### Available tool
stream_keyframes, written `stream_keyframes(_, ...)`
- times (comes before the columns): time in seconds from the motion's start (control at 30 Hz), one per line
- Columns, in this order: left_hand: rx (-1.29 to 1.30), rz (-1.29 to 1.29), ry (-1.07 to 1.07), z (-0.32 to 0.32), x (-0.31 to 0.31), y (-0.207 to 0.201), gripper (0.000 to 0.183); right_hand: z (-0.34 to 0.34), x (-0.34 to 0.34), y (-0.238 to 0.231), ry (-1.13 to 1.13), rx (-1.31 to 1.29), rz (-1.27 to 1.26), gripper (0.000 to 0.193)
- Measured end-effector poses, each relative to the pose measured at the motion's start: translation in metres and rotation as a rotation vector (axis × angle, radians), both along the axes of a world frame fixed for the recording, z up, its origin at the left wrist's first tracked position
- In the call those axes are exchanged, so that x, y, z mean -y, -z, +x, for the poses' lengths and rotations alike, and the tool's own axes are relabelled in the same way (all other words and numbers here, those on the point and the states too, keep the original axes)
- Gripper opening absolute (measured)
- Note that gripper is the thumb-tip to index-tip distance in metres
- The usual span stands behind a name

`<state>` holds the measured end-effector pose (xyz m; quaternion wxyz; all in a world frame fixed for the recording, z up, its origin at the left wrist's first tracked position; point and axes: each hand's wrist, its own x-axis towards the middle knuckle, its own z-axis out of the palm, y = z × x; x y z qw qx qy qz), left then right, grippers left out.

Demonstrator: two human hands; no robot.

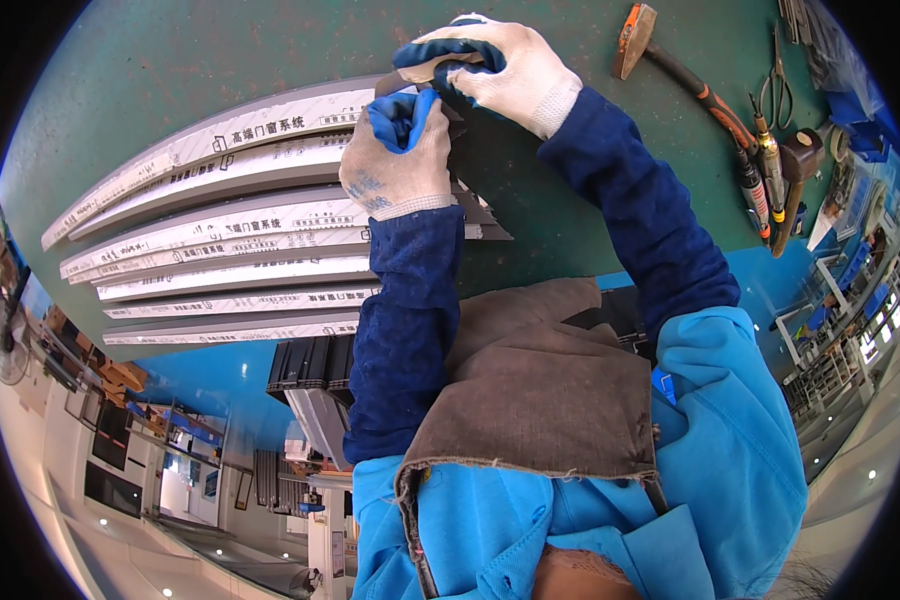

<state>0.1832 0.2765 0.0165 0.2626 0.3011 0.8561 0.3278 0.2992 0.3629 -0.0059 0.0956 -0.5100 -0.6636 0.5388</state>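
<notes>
Profile end (425, 80), a thin grey rigid metal piece at twelve o'clock, pinched by my left hand (398, 155) and right hand (495, 62); looks light, sharp-edged.

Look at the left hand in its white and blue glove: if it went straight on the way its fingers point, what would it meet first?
Probably the right hand, just beyond the left hand, whose fingertips point up-right at it. Both seem to grip the same dark strip; depth is unclear.
</notes>
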Motion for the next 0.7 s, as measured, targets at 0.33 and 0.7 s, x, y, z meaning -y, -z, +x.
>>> stream_keyframes(0.33, 0.021, -0.026, -0.008, -0.001, -0.001, 0.0, 0.019, 0.012, 0.018, -0.004, 0.085, -0.104, 0.085, 0.034)
stream_keyframes(0.7, 0.055, 0.02, -0.018, 0.004, 0.004, -0.003, 0.015, 0.029, 0.031, -0.013, 0.051, -0.116, 0.026, 0.037)
